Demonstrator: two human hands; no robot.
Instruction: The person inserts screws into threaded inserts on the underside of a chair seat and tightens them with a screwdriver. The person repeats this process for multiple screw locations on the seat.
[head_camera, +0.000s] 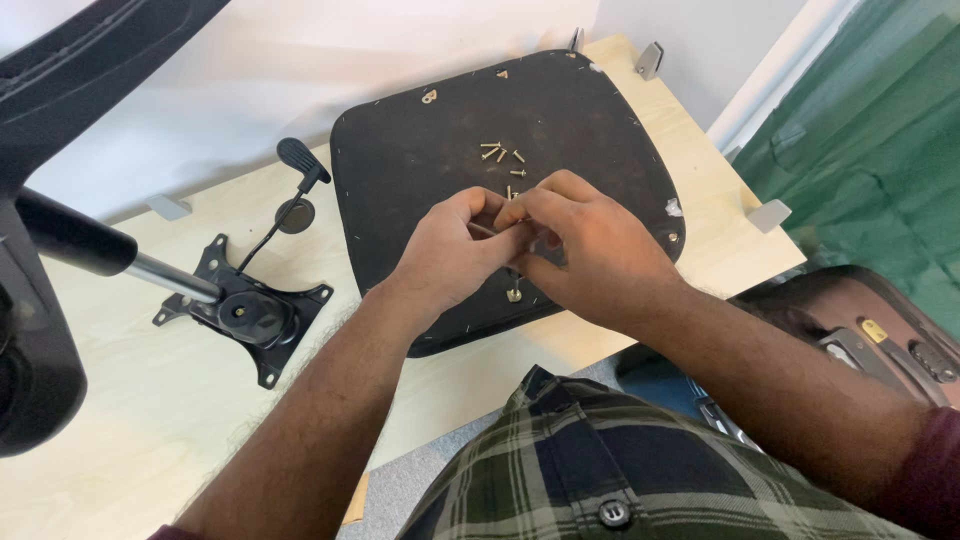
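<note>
Both hands are meeting over the black upturned square seat pan (420, 160): the left hand (450, 250) and right hand (590, 255) are pinching 1 small metal screw (483, 229) between fingertips, apparently readying it; loose brass screws (503, 155) are lying just beyond

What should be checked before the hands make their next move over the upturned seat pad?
1. Both hands, left and right, meet over the seat pad: ok.
2. Small metal piece pinched between fingertips: ok; its kind: cannot tell.
3. Loose screws lie on the pad: ok.
4. Pad lies flat on the table: ok.
5. Chair mechanism plate lies clear of the hands: ok.
</note>
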